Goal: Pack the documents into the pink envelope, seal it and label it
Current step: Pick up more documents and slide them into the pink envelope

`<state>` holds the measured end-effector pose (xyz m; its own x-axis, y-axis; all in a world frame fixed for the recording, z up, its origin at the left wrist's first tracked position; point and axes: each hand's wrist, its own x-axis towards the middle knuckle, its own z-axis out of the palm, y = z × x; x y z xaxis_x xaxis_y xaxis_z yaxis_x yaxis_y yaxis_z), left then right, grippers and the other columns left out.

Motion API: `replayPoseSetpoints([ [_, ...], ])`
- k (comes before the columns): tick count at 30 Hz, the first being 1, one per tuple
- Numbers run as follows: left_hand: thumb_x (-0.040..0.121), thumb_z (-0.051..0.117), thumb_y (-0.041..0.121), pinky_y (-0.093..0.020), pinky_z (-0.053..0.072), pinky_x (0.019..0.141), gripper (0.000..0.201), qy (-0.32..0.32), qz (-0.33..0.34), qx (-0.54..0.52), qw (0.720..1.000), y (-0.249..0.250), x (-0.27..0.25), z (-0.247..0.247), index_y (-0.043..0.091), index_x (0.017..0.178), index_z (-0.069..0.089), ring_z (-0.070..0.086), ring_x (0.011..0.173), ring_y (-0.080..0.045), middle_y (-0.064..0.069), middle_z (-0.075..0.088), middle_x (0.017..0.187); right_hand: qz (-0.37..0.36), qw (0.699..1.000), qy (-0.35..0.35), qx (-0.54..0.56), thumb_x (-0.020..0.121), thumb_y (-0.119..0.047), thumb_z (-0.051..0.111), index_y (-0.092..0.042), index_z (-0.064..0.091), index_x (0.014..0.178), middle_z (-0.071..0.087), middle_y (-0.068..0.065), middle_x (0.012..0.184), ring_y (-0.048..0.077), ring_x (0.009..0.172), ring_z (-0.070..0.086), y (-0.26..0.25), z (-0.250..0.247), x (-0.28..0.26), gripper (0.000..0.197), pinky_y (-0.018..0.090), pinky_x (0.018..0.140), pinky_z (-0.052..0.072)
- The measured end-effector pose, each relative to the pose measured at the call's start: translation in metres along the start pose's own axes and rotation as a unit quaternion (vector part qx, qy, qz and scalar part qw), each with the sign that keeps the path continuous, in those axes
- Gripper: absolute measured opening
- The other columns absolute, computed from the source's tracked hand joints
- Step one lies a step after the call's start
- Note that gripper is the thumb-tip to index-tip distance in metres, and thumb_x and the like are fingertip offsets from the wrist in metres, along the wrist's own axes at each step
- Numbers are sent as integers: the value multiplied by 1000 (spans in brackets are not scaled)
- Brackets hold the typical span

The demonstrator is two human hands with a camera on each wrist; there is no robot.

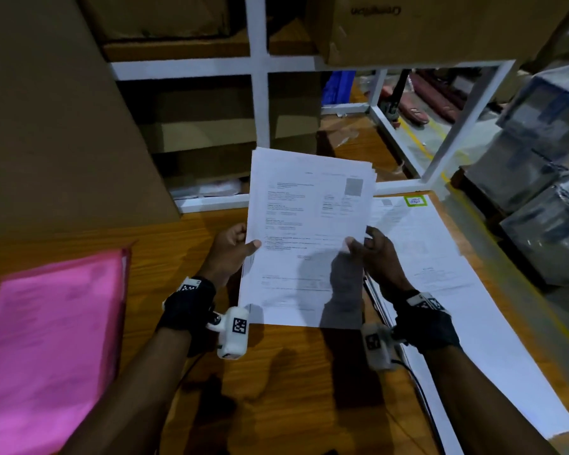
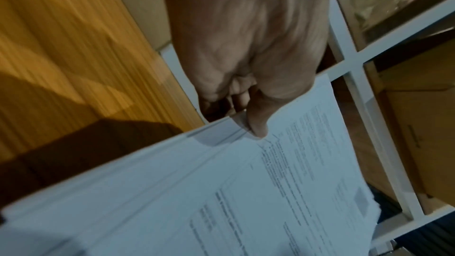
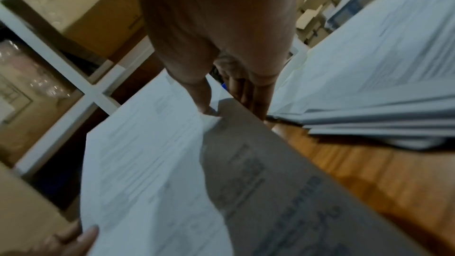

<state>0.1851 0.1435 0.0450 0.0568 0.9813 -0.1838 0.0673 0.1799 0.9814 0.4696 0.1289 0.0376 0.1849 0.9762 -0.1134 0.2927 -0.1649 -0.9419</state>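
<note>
A stack of white printed documents (image 1: 306, 231) is held up above the wooden table (image 1: 293, 372), tilted toward me. My left hand (image 1: 234, 249) grips its left edge, thumb on the top sheet; the left wrist view shows the thumb (image 2: 256, 126) pressed on the documents (image 2: 246, 192). My right hand (image 1: 372, 249) pinches the right edge, thumb on top and fingers behind, as the right wrist view shows with the hand (image 3: 221, 94) on the documents (image 3: 152, 153). The pink envelope (image 1: 50, 349) lies flat at the table's left, apart from both hands.
More white papers (image 1: 440, 284) lie spread along the table's right side. A large cardboard box (image 1: 53, 126) stands at the back left. White shelving (image 1: 260, 103) with boxes rises behind the table. Wrapped goods (image 1: 546, 178) are stacked at the right.
</note>
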Motion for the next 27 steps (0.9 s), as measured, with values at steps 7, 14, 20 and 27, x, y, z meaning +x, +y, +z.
replayPoseSetpoints([
  [7,96,50,-2,-33,48,101,44,-3,98,42,994,30,-33,-40,12,137,47,58,120,-12,0,60,133,-126,991,9,40,98,-11,56,-13,63,121,69,-6,109,-8,92,66,-50,45,-27,25,10,69,52],
  [14,96,53,2,-24,50,97,35,82,206,59,973,60,-56,-75,13,129,55,59,116,-9,0,62,127,-211,972,11,102,100,-18,54,-6,55,120,68,2,116,13,104,66,-89,65,-52,23,29,81,56],
  [20,99,47,9,-42,42,108,42,42,140,134,980,24,-70,-81,23,138,46,51,127,-14,3,56,137,-180,980,-63,62,101,-26,50,-13,36,131,58,5,125,11,111,62,-55,92,-76,36,37,85,58],
  [27,100,42,5,-23,39,99,44,30,143,147,978,28,-74,-82,22,140,40,44,129,-10,3,51,139,-160,982,-52,89,104,-17,42,-25,29,125,53,-8,119,1,107,55,-69,101,-83,26,20,79,51],
])
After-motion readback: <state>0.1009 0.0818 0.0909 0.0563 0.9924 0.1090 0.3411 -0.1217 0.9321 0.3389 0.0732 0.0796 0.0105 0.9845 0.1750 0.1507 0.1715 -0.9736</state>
